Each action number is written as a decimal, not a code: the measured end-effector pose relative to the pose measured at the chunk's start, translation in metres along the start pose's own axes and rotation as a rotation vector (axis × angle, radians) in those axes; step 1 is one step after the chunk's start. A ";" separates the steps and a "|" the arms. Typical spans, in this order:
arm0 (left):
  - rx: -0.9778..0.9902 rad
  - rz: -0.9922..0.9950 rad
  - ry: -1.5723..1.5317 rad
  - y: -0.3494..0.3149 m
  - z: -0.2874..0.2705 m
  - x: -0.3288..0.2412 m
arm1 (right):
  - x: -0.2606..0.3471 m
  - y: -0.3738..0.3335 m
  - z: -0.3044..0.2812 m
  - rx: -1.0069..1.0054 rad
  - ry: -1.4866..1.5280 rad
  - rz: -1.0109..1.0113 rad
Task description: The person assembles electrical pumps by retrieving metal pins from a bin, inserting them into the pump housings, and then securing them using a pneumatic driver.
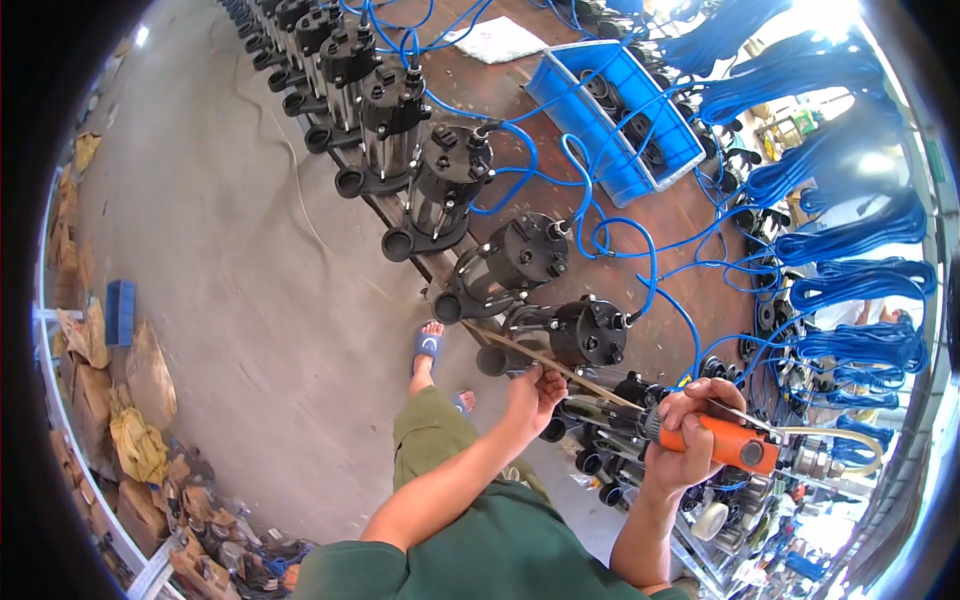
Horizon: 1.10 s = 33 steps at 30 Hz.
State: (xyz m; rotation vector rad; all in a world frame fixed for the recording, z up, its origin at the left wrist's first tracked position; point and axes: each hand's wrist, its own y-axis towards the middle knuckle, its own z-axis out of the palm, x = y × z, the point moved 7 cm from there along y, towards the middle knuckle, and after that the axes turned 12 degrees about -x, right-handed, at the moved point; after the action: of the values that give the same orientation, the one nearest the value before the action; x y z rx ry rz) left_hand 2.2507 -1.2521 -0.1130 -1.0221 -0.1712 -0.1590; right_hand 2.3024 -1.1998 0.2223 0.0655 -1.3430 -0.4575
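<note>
My right hand [685, 440] is closed around an orange air tool [738, 446] with a dark collar and a thin metal lever. A pale hose [872, 440] loops beside its far end. Left of it, my left hand [538, 397] has its fingers curled together near the base of a submersible pump [588, 334]; whatever they pinch is hidden. This pump has a black top and a metal body, and it leans over. Another tilted pump [525, 252] stands just beyond it. Partly behind my right hand, more pumps [600, 440] crowd together.
Several upright pumps [450, 165] line the bench edge toward the far left. Blue cables [690, 320] trail over the brown bench top [640, 240] to hanging coils [850, 240]. A blue crate [635, 185] holds black parts. Sacks and cartons [140, 440] lie along the left side.
</note>
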 end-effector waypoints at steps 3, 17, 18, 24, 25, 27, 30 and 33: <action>0.020 0.102 0.048 -0.003 -0.001 -0.006 | -0.018 0.003 0.002 0.010 -0.014 0.041; 0.012 0.096 0.057 -0.006 -0.001 -0.009 | -0.067 0.000 0.018 0.160 0.031 0.087; 0.012 0.086 0.095 -0.007 -0.001 -0.010 | -0.068 0.000 0.019 0.185 0.028 0.090; -0.125 1.230 1.049 -0.102 0.040 -0.084 | -0.075 0.001 0.023 0.192 -0.006 0.142; -0.069 1.468 1.140 -0.115 0.053 -0.092 | -0.076 0.003 0.022 0.186 -0.008 0.148; 0.053 1.955 1.307 -0.142 0.077 -0.100 | -0.080 0.005 0.020 0.173 -0.004 0.167; 0.072 1.909 1.193 -0.151 0.073 -0.105 | -0.083 0.004 0.016 0.241 -0.020 0.181; 0.212 1.905 1.333 -0.147 0.086 -0.107 | -0.084 0.003 0.018 0.251 -0.012 0.180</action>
State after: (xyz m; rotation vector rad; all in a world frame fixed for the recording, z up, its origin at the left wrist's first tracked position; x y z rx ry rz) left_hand 2.1094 -1.2480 0.0299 -0.3433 1.9082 0.9041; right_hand 2.2730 -1.1635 0.1500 0.1475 -1.3984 -0.1363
